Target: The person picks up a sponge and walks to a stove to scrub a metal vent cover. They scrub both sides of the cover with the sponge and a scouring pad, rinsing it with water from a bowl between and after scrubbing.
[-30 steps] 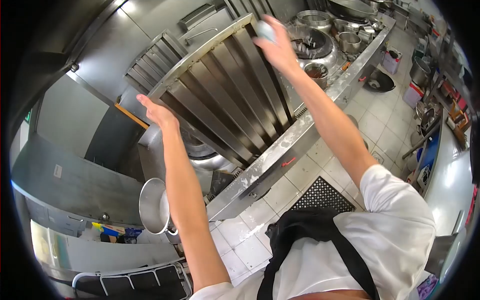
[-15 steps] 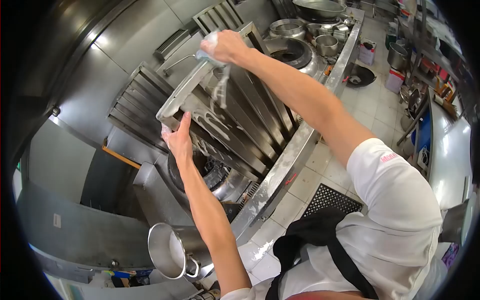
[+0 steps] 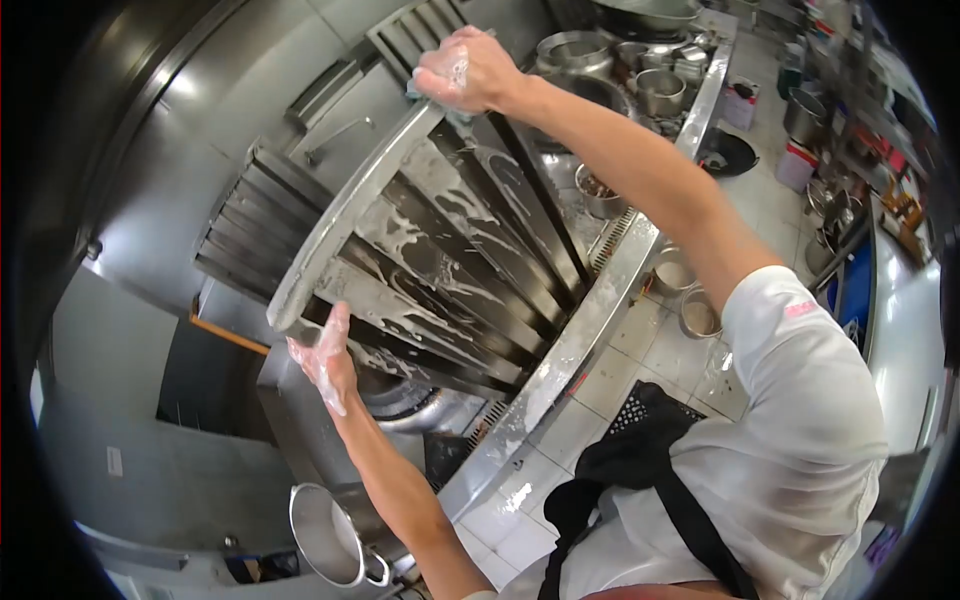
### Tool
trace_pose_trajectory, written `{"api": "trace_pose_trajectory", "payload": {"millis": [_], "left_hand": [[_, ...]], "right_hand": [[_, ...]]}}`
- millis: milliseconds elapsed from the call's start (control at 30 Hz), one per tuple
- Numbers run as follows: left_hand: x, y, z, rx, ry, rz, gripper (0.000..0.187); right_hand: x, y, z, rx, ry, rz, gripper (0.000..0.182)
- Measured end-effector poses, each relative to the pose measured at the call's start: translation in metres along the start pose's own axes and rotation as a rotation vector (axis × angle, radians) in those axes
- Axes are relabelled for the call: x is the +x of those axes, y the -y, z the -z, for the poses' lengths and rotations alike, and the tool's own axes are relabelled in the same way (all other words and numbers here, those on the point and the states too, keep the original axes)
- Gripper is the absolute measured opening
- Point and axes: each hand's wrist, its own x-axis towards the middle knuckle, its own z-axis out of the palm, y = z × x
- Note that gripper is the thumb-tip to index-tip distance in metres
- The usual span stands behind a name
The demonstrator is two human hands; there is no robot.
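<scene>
A metal baffle filter (image 3: 446,262) from a range hood stands tilted over the stove, its slats streaked with white suds. My left hand (image 3: 327,362), foamy, grips its left corner, thumb on the front and fingers behind the edge. At the upper corner, my right hand (image 3: 468,72) is closed on a wet, pale bluish cloth (image 3: 413,88), mostly hidden under the fingers, and presses it on the frame's rim. The filter's lower edge rests by the steel counter edge (image 3: 560,365).
More baffle filters (image 3: 262,212) lean against the back wall beside a bent tap (image 3: 340,138). A tall pot (image 3: 325,535) stands at lower left. Pans and a steel pot (image 3: 660,92) sit farther along the stove. Bowls (image 3: 700,312) and a wok (image 3: 728,153) are on the tiled floor.
The filter has tilted nearer to me and shows larger, with suds spread over more slats. My left hand has moved down and left with its corner; my right hand has shifted slightly right and up.
</scene>
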Motion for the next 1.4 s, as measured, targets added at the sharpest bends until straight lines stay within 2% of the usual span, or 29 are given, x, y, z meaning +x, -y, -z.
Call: {"api": "trace_pose_trajectory", "payload": {"millis": [67,100,133,167,233,267,333,367,400,433,467,500,567,633,667,700,733,800,833,867,933,1000,1067,1133,1167,1233,1300,1333,1400], "left_hand": [[0.002,-0.01,-0.018,-0.191,0.012,0.101,0.059],[0.003,-0.004,-0.017,-0.233,0.023,0.096,0.058],[0.006,-0.005,-0.024,-0.275,0.042,0.084,0.057],[0.005,-0.026,-0.04,-0.265,0.014,0.06,0.056],[0.007,-0.008,-0.042,-0.123,0.008,0.034,0.062],[0.008,0.001,-0.041,-0.073,-0.015,-0.001,0.064],[0.002,-0.017,-0.048,-0.13,-0.022,-0.003,0.066],[0.002,-0.018,-0.05,-0.134,-0.007,0.083,0.067],[0.001,-0.023,-0.05,-0.134,0.014,0.167,0.067],[-0.001,-0.036,-0.059,-0.217,-0.031,0.219,0.059],[0.008,-0.014,-0.052,-0.205,-0.056,0.3,0.061],[0.015,-0.017,-0.061,-0.254,0.014,0.214,0.058],[0.014,-0.021,-0.071,-0.158,-0.131,0.449,0.052],[0.017,-0.016,-0.086,-0.288,-0.086,0.178,0.06],[0.021,-0.017,-0.088,-0.292,-0.042,0.162,0.066],[0.024,-0.011,-0.09,-0.29,-0.042,0.172,0.068],[0.025,-0.001,-0.088,-0.229,-0.066,0.249,0.073],[0.023,-0.024,-0.102,-0.149,-0.097,0.226,0.079],[0.027,-0.007,-0.101,-0.248,-0.087,0.078,0.08],[0.026,-0.003,-0.105,-0.396,-0.059,-0.047,0.072],[0.021,-0.031,-0.09,-0.246,0.033,-0.05,0.063],[0.016,-0.023,-0.071,-0.168,0.055,0.174,0.06],[0.007,-0.039,-0.067,-0.185,0.033,0.139,0.067],[0.008,-0.029,-0.063,-0.158,0.026,0.119,0.075],[0.01,-0.029,-0.066,-0.198,0.044,0.115,0.079],[0.007,-0.015,-0.066,-0.236,0.016,0.135,0.072],[0.008,-0.032,-0.078,-0.348,0.011,0.143,0.062],[0.009,-0.026,-0.08,-0.397,-0.009,0.117,0.062],[0.006,-0.006,-0.066,-0.511,0.021,0.156,0.059]], "right_hand": [[-0.001,0.01,-0.009,0.144,-0.004,-0.018,0.026],[0.0,0.068,-0.005,0.689,0.05,-0.213,0.021],[0.011,0.108,-0.019,0.925,-0.113,-0.012,0.016],[0.023,0.157,-0.036,0.569,-0.019,0.054,0.013],[0.044,0.22,-0.02,0.344,0.095,0.224,0.012],[0.044,0.206,-0.015,0.314,0.101,0.211,0.015],[0.029,0.124,-0.008,0.126,0.104,0.299,0.015],[0.017,0.063,-0.016,0.269,0.083,0.157,0.016],[-0.004,-0.002,-0.03,0.635,-0.236,0.149,0.019],[-0.011,-0.06,0.008,0.413,0.258,-0.179,0.023],[-0.021,-0.108,0.0,0.113,0.001,0.034,0.026],[-0.021,-0.104,0.042,-0.102,0.204,0.168,0.022],[-0.017,-0.091,0.029,-0.229,-0.007,0.078,0.018],[-0.004,-0.068,0.021,-0.154,0.012,0.188,0.018],[-0.001,-0.05,0.023,-0.122,0.037,0.242,0.018],[0.002,-0.019,-0.001,0.159,0.185,-0.062,0.032],[0.016,0.029,0.003,0.192,0.378,-0.125,0.037],[0.033,0.113,-0.004,0.361,0.376,-0.005,0.043],[0.046,0.15,0.008,0.349,0.532,-0.038,0.044],[0.046,0.173,-0.003,0.353,0.398,0.062,0.045],[0.04,0.172,-0.008,0.246,0.291,0.059,0.041],[0.035,0.136,0.008,0.174,0.305,0.197,0.039],[0.005,0.041,-0.021,0.315,-0.147,0.093,0.03],[-0.007,-0.046,-0.002,-0.173,0.093,0.155,0.031],[-0.005,-0.044,0.005,-0.197,0.09,0.145,0.031],[-0.011,-0.002,0.009,0.211,-0.019,-0.099,0.021],[-0.001,0.075,0.013,0.605,-0.124,0.053,0.033],[0.02,0.129,0.022,0.147,0.234,0.013,0.038],[0.028,0.159,-0.001,0.25,0.021,0.137,0.032]]}}
